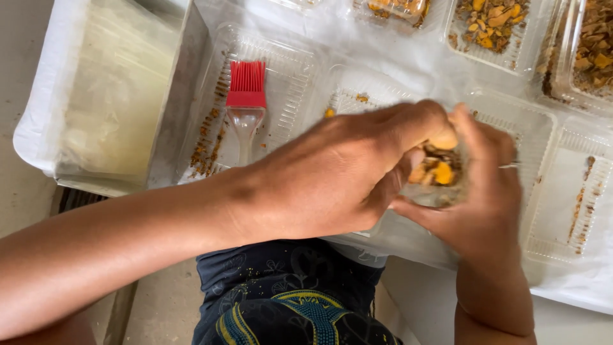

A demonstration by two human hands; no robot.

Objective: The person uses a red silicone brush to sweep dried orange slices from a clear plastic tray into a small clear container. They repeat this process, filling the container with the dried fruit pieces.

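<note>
Both hands meet over clear plastic trays (543, 128) (mostly crumb-streaked). The left hand (332, 179) pinches yellow-orange pieces (437, 169); the right hand (485, 198) cups them, fingers curled. A red brush (246, 96) lies in one tray.

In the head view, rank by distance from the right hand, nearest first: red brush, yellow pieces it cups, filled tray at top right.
1. Yellow pieces, in the right hand.
2. Filled tray, above it.
3. Red brush, far left.

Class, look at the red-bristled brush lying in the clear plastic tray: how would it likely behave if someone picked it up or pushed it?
The brush looks light: slim clear handle, small head. Its red bristles are probably floppy and would bend against the tray. The smooth handle may be slippery, and lying flat it seems likelier to slide than roll.
</note>
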